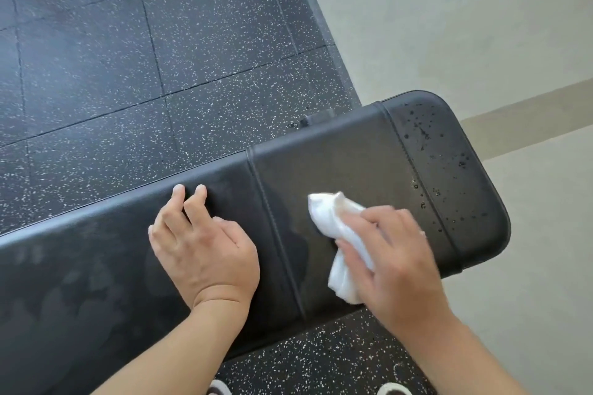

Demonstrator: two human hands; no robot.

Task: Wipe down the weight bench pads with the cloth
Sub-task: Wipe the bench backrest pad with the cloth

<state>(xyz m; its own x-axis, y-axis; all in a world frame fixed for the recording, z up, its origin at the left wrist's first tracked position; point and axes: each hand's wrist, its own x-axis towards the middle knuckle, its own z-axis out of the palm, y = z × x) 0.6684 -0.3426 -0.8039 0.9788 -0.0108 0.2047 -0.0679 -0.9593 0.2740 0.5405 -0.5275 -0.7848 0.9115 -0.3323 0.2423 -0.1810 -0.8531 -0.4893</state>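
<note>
Two hands work the pad (337, 170): left hand (205, 247) flat and spread, bracing. Right hand (391, 253) clamps the cloth (337, 234) against the middle panel; soft, light, best bunched in the palm. Droplets (426, 135) bead rightward, likely slippery.

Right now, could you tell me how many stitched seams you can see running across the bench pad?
2: one seam between the left hand and the cloth; one beyond the right hand, bordering the droplet-covered end. More may lie out of view.
</note>
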